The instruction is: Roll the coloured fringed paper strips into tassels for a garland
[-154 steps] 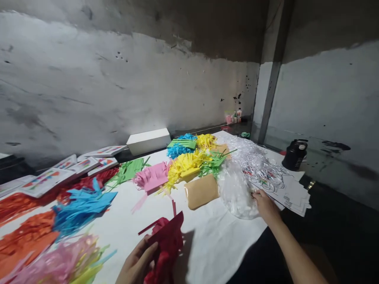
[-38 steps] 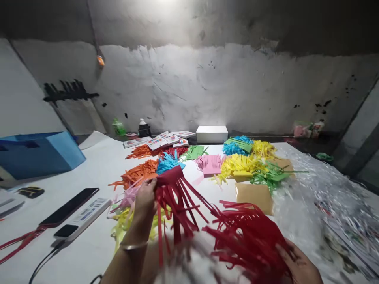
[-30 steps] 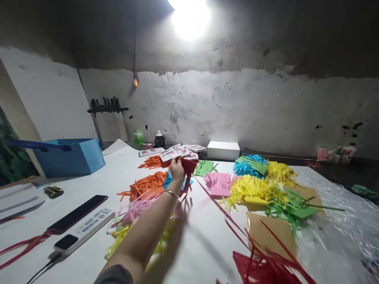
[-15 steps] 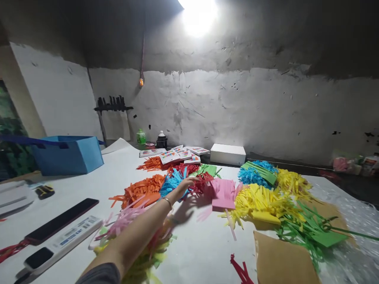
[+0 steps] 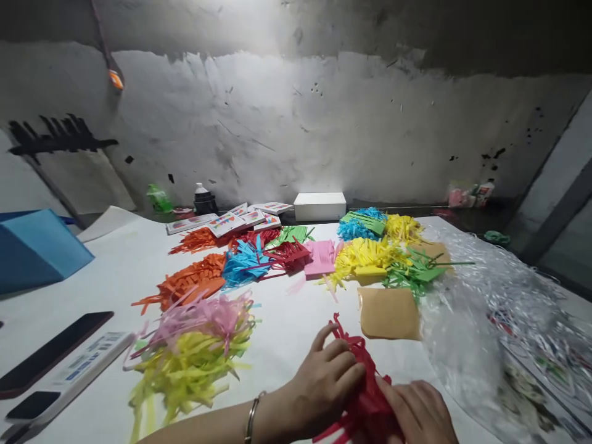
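At the near edge of the table my left hand and my right hand are both on a bundle of red paper fringe. The left fingers curl over its strips, with the index finger stretched toward the top. My right hand grips the folded part from the right, its thumb along the paper; its lower half is cut off by the frame. Left of my hands lie a yellow fringe bundle and a pink fringe bundle. A brown cardboard piece lies just beyond them.
Orange, blue, pink, yellow and green fringes line the table. Behind stand printed packs and a white box. Clear plastic covers the right; a phone and blue box are left.
My left hand has drawn back from the red fringe in the far row to the near edge. My right hand has come into view, and both now hold red fringe. The view has turned right.
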The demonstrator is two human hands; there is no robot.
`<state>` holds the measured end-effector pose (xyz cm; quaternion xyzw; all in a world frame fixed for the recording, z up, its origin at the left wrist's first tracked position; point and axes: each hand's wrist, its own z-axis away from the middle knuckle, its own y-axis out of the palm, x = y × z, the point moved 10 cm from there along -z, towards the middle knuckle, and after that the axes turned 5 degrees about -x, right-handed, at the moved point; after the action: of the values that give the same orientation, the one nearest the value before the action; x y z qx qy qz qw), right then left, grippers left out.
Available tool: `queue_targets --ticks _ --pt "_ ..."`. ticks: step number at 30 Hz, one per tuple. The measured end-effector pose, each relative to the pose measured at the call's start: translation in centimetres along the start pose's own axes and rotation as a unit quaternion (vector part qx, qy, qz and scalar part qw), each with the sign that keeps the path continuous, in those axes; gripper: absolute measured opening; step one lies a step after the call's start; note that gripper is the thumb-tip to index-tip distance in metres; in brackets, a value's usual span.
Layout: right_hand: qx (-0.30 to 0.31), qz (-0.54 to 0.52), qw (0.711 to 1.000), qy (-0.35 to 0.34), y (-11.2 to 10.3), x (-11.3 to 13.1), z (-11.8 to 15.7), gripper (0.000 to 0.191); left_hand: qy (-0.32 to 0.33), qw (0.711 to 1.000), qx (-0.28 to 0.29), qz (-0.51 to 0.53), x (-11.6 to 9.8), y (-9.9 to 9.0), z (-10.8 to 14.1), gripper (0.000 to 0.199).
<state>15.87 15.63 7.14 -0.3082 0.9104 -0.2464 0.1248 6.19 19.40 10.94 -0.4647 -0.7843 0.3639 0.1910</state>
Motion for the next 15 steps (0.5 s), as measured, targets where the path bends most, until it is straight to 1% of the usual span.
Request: queue_targets --ticks 1,2,3,4,5,6,7,8,9,10,11,12,13,14,15 --pt "0.004 0.003 1.000 0.006 -0.1 0.3 -0.2 0.038 -0.003 1.000 -0.013 -0.007 -0.4 -0.6 0.3 0.022" --pt "0.004 0.006 0.999 0.034 -0.3 0.2 -0.3 0.039 -0.012 1.000 -0.021 -0.006 -0.7 -1.4 0.7 0.020" --pt "0.000 0.009 0.998 0.067 -0.7 0.0 -0.4 0.038 -0.025 1.000 -0.014 0.007 -0.8 -2.1 0.9 0.015" --pt "-0.004 0.011 0.995 0.094 -1.1 -0.1 -0.4 0.038 -0.040 0.999 0.007 0.030 -0.9 -2.8 1.2 0.008" --pt "-0.011 0.015 0.993 0.115 -1.7 -0.2 -0.4 0.038 -0.058 0.995 0.047 0.063 -0.9 -3.2 1.4 0.005" --pt "-0.020 0.019 0.992 0.124 -2.3 -0.2 -0.5 0.039 -0.082 0.987 0.092 0.099 -0.8 -3.5 1.7 0.014" --pt "-0.029 0.023 0.993 0.115 -3.0 0.0 -0.8 0.040 -0.110 0.977 0.130 0.130 -0.6 -3.9 2.0 0.022" --pt "-0.036 0.020 0.995 0.090 -3.7 0.5 -1.2 0.040 -0.139 0.967 0.152 0.151 -0.3 -4.5 2.2 0.026" --pt "-0.039 0.012 0.998 0.053 -4.2 1.2 -1.6 0.040 -0.167 0.960 0.155 0.162 0.0 -5.0 2.3 0.029" --pt "-0.037 0.001 0.999 0.013 -4.7 2.0 -2.1 0.039 -0.193 0.957 0.142 0.165 0.4 -5.6 2.2 0.036" --pt "-0.034 -0.009 0.999 -0.022 -5.1 2.8 -2.6 0.036 -0.209 0.956 0.124 0.167 0.5 -5.8 2.1 0.048" --pt "-0.031 -0.019 0.998 -0.045 -5.4 3.4 -3.1 0.033 -0.210 0.957 0.107 0.170 0.2 -5.6 2.0 0.060" --pt "-0.029 -0.026 0.998 -0.054 -5.8 3.7 -3.6 0.031 -0.200 0.959 0.096 0.178 -0.4 -5.0 1.8 0.069" --pt "-0.030 -0.032 0.998 -0.054 -6.2 4.0 -4.1 0.031 -0.191 0.960 0.086 0.188 -1.0 -4.1 1.7 0.069" --pt "-0.032 -0.039 0.997 -0.053 -6.6 4.2 -4.5 0.031 -0.188 0.959 0.073 0.199 -1.4 -3.2 1.8 0.060"
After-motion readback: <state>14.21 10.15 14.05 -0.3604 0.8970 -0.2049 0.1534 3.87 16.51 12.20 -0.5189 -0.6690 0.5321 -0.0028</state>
